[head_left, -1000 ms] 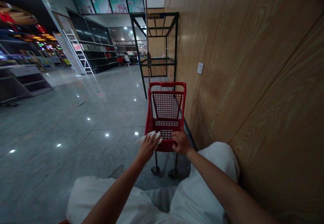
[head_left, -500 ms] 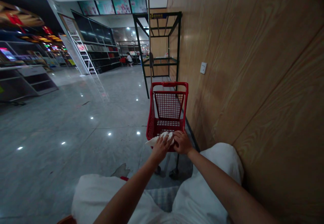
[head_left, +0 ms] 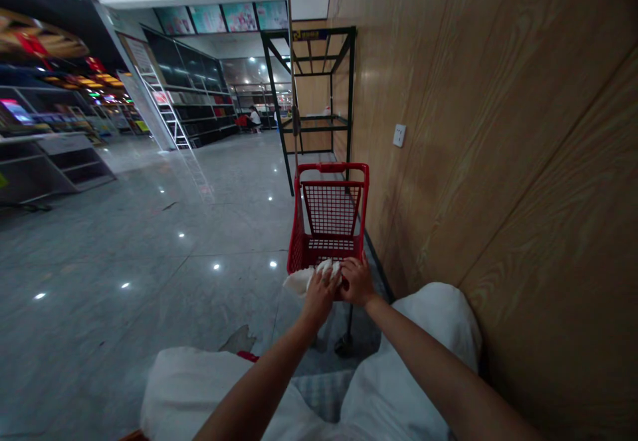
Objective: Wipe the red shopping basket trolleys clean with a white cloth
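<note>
A small red plastic shopping cart [head_left: 331, 212] stands on two visible legs right in front of me, beside the wall. My left hand [head_left: 319, 289] is shut on a crumpled white cloth [head_left: 300, 281], pressing it against the near rim of the cart. My right hand [head_left: 357, 281] grips that same rim just to the right of the cloth. The cart's mesh basket shows no contents, and its front wheels are partly hidden behind my left forearm.
A wood-panelled wall [head_left: 473, 162] with a white socket [head_left: 399, 135] runs along the right. Ahead stands a black metal shelf frame [head_left: 312, 89]. A stepladder [head_left: 167, 115], dark shelving and a distant seated person [head_left: 255, 119] lie across the polished floor [head_left: 124, 248].
My left hand has slid rightward along the cart's near rim with the cloth, and it now sits close to my right hand. The cart has barely moved.
</note>
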Tool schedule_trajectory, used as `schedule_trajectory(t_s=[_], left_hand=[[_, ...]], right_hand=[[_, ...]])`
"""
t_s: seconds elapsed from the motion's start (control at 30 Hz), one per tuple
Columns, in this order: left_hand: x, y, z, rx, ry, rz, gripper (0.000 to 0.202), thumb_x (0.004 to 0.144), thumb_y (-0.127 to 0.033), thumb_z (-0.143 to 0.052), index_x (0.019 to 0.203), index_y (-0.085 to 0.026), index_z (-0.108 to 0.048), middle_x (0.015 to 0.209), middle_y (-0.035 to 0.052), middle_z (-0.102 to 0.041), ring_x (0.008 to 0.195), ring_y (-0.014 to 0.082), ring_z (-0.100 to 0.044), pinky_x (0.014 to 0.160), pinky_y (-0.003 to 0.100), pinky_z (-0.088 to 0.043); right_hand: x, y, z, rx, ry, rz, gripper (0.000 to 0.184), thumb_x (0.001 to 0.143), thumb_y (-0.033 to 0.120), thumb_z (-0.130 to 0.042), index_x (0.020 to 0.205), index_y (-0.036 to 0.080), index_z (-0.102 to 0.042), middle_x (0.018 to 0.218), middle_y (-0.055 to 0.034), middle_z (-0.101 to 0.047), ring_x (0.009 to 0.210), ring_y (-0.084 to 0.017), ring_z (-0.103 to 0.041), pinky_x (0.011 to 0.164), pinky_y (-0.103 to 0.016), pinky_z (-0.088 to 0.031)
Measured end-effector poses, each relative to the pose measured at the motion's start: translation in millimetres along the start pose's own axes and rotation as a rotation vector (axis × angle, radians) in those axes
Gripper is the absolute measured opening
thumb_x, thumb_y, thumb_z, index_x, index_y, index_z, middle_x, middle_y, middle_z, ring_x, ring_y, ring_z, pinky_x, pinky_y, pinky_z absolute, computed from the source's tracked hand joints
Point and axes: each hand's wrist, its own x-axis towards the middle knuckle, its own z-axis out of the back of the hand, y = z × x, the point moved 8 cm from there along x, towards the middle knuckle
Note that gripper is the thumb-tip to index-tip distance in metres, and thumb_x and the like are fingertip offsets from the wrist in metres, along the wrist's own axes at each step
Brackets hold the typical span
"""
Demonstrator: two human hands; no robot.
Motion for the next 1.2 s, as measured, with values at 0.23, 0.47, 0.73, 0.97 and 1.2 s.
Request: schedule_trajectory(t_s=[0.23, 0.47, 0.73, 0.97, 1.2], left_hand=[[-13, 34, 23.6, 0.004, 0.096, -0.172, 0.046, 0.090, -0.022, -0.049, 0.135, -0.026, -0.041, 0.135, 0.0096, -0.049, 0.123, 0.0232, -0.045, 0.101, 0.043, -0.041], [-24, 62, 56.2, -0.027, 0.145, -0.359, 0.040, 0.092, -0.027, -0.045, 0.132, -0.027, -0.044, 0.136, 0.0067, -0.049, 0.129, 0.0211, -0.040, 0.108, 0.045, -0.035], [-17, 42, 39.0, -0.106, -0.122, -0.103, 0.035, 0.091, -0.022, -0.047, 0.126, -0.022, -0.049, 0.125, 0.0097, -0.055, 0.124, 0.0216, -0.045, 0.103, 0.044, -0.043], [-15, 12, 16.9, -0.018, -0.107, -0.039, 0.041, 0.089, -0.017, -0.046, 0.130, -0.020, -0.046, 0.130, 0.0141, -0.051, 0.127, 0.0266, -0.042, 0.104, 0.050, -0.040], [-16, 17, 35.8, -0.144, 0.134, -0.510, 0.044, 0.092, -0.022, -0.043, 0.136, -0.025, -0.041, 0.141, 0.0087, -0.043, 0.136, 0.0228, -0.029, 0.110, 0.043, -0.034]], right_hand=[[1, -8, 14, 0.080, 0.013, 0.002, 0.010, 0.057, 0.023, -0.054, 0.066, 0.022, -0.059, 0.090, -0.0028, -0.067, 0.103, -0.027, -0.053, 0.109, -0.053, -0.011], [-1, -15, 22, 0.137, 0.036, 0.016, 0.006, 0.055, 0.022, -0.053, 0.061, 0.022, -0.056, 0.088, -0.0008, -0.067, 0.102, -0.026, -0.053, 0.108, -0.050, -0.015], [7, -34, 12, -0.200, 0.222, 0.015, 0.031, 0.064, 0.025, -0.055, 0.093, 0.018, -0.064, 0.112, -0.0105, -0.062, 0.123, -0.030, -0.039, 0.110, -0.053, -0.005], [-16, 4, -22, -0.153, 0.065, -0.143, 0.043, 0.068, 0.022, -0.052, 0.109, 0.011, -0.058, 0.120, -0.0170, -0.056, 0.124, -0.029, -0.037, 0.110, -0.048, -0.013], [-18, -10, -6, 0.095, 0.087, -0.069, 0.026, 0.057, 0.020, -0.048, 0.079, 0.021, -0.062, 0.088, -0.0042, -0.064, 0.095, -0.023, -0.054, 0.107, -0.045, -0.020]])
